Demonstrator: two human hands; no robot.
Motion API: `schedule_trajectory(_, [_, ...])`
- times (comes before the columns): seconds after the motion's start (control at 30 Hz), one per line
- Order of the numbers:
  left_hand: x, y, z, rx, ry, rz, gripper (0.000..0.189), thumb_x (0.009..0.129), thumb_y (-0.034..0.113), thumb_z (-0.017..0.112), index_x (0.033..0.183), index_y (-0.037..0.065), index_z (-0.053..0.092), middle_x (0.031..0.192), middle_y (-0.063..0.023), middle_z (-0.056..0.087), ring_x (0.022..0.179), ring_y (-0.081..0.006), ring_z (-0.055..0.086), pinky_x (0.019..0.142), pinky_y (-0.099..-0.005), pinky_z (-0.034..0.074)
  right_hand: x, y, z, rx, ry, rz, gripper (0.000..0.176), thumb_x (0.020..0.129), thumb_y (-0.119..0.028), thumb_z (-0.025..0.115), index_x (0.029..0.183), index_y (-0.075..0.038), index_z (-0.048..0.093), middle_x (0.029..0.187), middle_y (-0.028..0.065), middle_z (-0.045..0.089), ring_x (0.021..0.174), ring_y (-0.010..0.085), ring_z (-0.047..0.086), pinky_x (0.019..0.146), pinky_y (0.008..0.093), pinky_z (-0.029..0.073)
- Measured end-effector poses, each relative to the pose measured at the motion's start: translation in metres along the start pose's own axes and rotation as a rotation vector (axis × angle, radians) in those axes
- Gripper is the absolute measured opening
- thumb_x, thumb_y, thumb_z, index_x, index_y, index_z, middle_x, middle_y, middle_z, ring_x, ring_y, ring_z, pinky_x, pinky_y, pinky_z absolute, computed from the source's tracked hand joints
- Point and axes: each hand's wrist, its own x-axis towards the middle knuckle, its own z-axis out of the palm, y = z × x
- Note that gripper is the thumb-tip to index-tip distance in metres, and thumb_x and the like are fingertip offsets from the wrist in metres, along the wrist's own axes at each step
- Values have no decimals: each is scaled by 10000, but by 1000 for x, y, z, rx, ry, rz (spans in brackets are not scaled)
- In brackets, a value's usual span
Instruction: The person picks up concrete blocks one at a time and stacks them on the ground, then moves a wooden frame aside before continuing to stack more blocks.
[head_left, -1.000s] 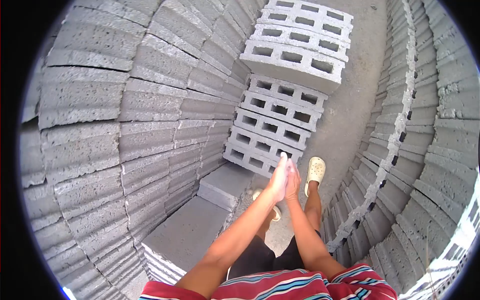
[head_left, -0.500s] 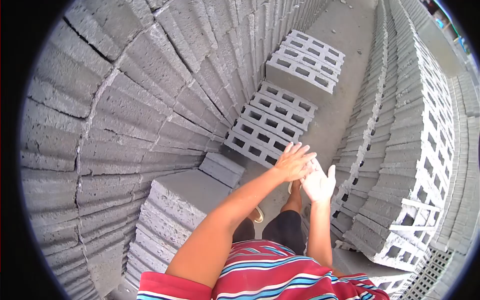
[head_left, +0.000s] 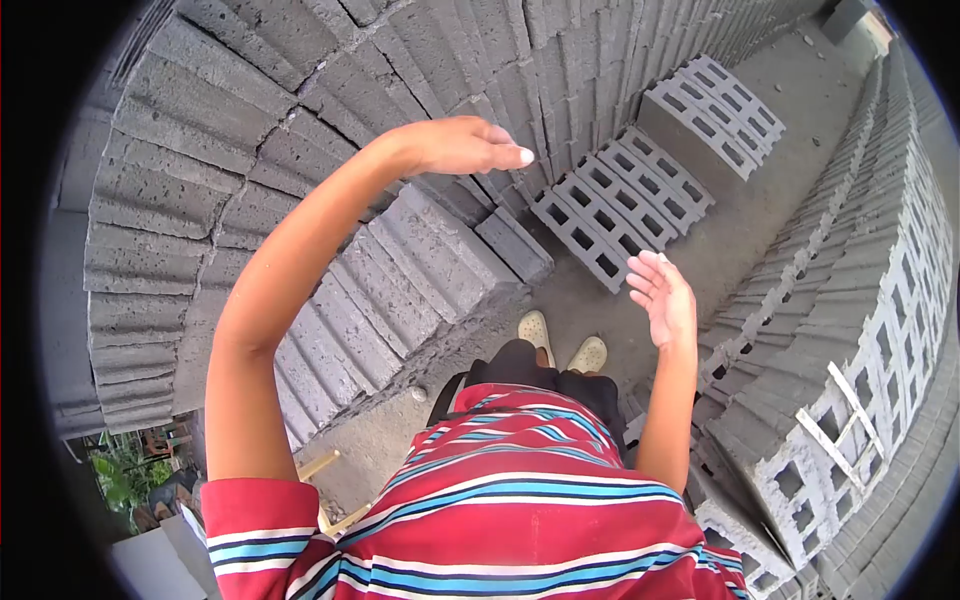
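My left hand (head_left: 462, 146) is raised over the stacked grey concrete blocks (head_left: 385, 280) on the left, touching none of them. Its thumb points right; the fingers look loosely bent and partly hidden, with nothing visible in them. Lower on the right, my right hand (head_left: 664, 298) is open and empty, its fingers stretched and the palm turned left. It is nearest to a row of hollow blocks (head_left: 625, 200) standing on the ground with their holes facing up. The two hands are well apart.
A tall wall of stacked blocks (head_left: 270, 150) rises on the left. Another long stack (head_left: 850, 400) runs along the right, with a pale wooden frame (head_left: 840, 425) on it. More hollow blocks (head_left: 715, 110) stand farther ahead on the ground. A single block (head_left: 513, 245) lies nearby.
My hands were together, palm to fingers, and have now parted. The left one has moved up and left. The view has turned, bringing the left stack and both shoes into sight.
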Motion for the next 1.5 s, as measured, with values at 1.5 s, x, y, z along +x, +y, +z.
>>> schedule_trajectory(1.5, [24,-86,-3,-966,-131,-309,823,768,596,437,1310,3,258,1310,-174,352,1203,-293,355,985,-421,258,-25,-29,124,-384,178,254,864,777,-712,248,1002,59,567,873,227,579,905,291,515,853,361,355])
